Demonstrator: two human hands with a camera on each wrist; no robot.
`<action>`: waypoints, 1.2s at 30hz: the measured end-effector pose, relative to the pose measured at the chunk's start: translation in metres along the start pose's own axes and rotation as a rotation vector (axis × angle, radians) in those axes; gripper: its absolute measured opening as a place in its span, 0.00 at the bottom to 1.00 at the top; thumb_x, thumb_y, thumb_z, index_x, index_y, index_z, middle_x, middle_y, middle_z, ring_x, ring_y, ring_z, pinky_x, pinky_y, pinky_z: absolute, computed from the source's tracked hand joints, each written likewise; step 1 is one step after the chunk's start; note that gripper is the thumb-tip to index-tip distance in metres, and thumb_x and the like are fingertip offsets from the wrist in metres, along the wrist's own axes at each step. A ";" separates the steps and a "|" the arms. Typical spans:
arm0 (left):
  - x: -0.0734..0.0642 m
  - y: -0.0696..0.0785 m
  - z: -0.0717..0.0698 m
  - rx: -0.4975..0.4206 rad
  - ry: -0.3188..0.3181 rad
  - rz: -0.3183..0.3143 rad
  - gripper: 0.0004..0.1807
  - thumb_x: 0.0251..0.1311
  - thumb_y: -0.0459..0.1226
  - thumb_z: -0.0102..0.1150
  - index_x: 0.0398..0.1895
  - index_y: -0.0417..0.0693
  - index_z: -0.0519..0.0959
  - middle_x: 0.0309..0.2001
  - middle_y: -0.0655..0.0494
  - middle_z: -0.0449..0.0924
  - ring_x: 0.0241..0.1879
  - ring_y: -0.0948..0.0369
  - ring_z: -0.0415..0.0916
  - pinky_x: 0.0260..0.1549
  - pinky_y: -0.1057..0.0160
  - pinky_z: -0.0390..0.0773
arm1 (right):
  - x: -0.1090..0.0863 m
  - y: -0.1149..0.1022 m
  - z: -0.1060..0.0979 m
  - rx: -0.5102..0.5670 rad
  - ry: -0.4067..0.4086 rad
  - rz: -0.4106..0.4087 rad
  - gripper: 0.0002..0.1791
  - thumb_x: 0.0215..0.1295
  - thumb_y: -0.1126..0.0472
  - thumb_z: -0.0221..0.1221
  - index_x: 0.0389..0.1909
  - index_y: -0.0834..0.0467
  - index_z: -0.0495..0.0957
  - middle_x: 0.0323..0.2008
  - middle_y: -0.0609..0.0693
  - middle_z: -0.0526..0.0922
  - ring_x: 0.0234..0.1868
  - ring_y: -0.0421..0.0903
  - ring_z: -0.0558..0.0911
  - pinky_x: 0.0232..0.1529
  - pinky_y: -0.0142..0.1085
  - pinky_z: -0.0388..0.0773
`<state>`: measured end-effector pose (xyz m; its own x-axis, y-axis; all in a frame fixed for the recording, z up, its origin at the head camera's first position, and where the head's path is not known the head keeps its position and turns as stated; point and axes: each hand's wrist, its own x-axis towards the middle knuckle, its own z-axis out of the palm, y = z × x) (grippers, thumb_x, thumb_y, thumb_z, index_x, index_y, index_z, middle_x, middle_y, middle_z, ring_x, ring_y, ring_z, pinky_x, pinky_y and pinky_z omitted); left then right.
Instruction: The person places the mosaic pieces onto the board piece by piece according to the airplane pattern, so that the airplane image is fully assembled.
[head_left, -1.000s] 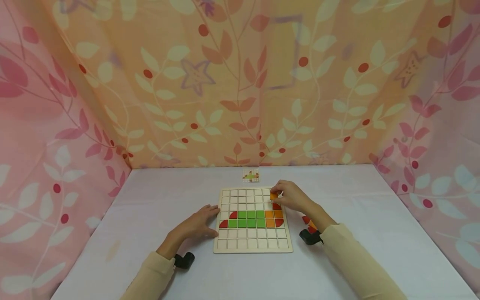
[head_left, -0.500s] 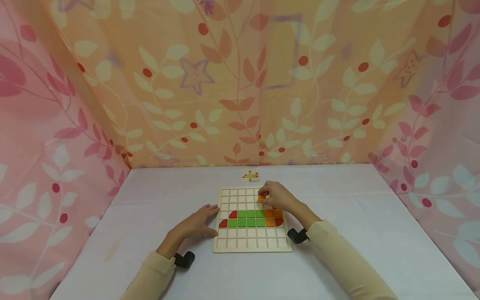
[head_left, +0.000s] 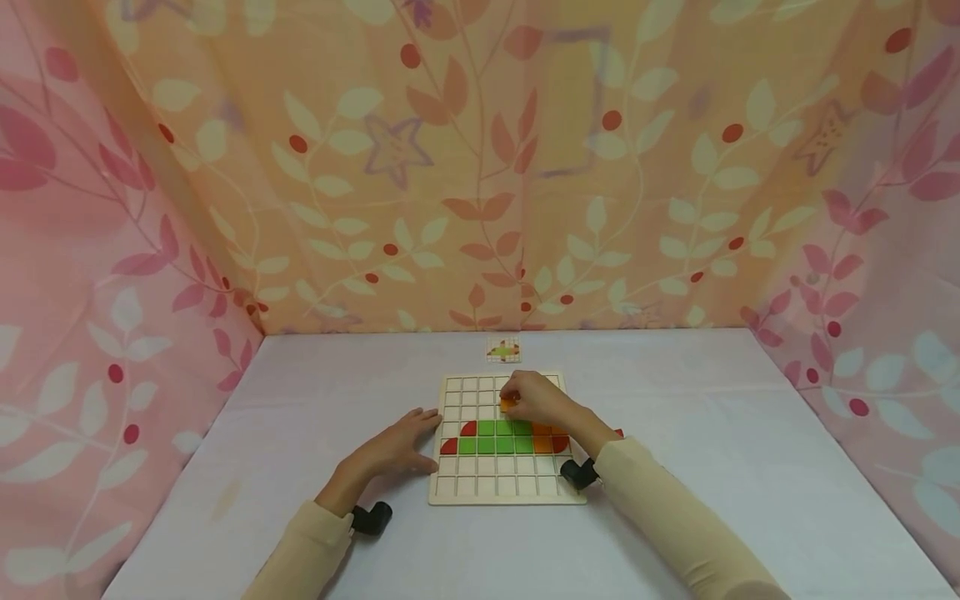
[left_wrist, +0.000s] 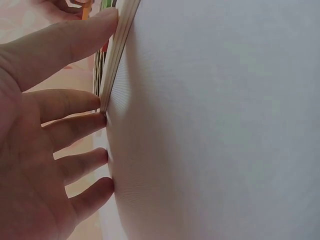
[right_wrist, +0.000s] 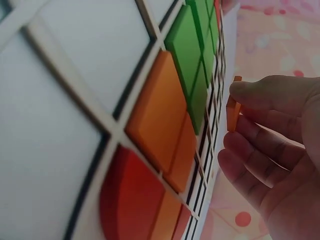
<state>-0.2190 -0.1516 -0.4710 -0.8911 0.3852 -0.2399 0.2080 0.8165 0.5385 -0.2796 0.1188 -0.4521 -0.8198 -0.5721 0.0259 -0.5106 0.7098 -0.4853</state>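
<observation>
A wooden grid board [head_left: 485,486] lies on the table, with two rows of tiles across its middle. Green square tiles [head_left: 486,446] fill the centre, red rounded tiles [head_left: 449,447] sit at the left end, and orange tiles [right_wrist: 159,115] at the right. My right hand [head_left: 542,398] pinches an orange tile [right_wrist: 233,107] between thumb and fingers, close over the board just above the green rows. It covers part of the board's upper right. My left hand [head_left: 397,442] rests at the board's left edge, fingers spread, the thumb [left_wrist: 95,37] against the rim.
Behind the board lies a small pattern card [head_left: 503,350]. A bit of a loose red piece [head_left: 618,432] shows past the right forearm on the white table [head_left: 712,400]. Floral cloth [head_left: 480,167] walls off the back and both sides.
My right hand has carried the orange tile left from the board's upper right corner and slightly nearer to the green rows. My left hand has stayed at the board's edge.
</observation>
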 end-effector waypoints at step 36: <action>0.000 -0.002 0.002 -0.005 0.009 -0.003 0.45 0.47 0.39 0.75 0.71 0.45 0.65 0.74 0.50 0.60 0.76 0.45 0.48 0.71 0.41 0.56 | 0.007 -0.001 0.012 -0.107 -0.049 -0.037 0.10 0.60 0.64 0.63 0.41 0.61 0.86 0.38 0.52 0.82 0.40 0.48 0.80 0.49 0.43 0.79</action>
<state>-0.2186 -0.1524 -0.4742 -0.8951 0.3793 -0.2343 0.2037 0.8154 0.5418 -0.2817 0.1089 -0.4617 -0.7876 -0.6162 -0.0024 -0.5669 0.7262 -0.3890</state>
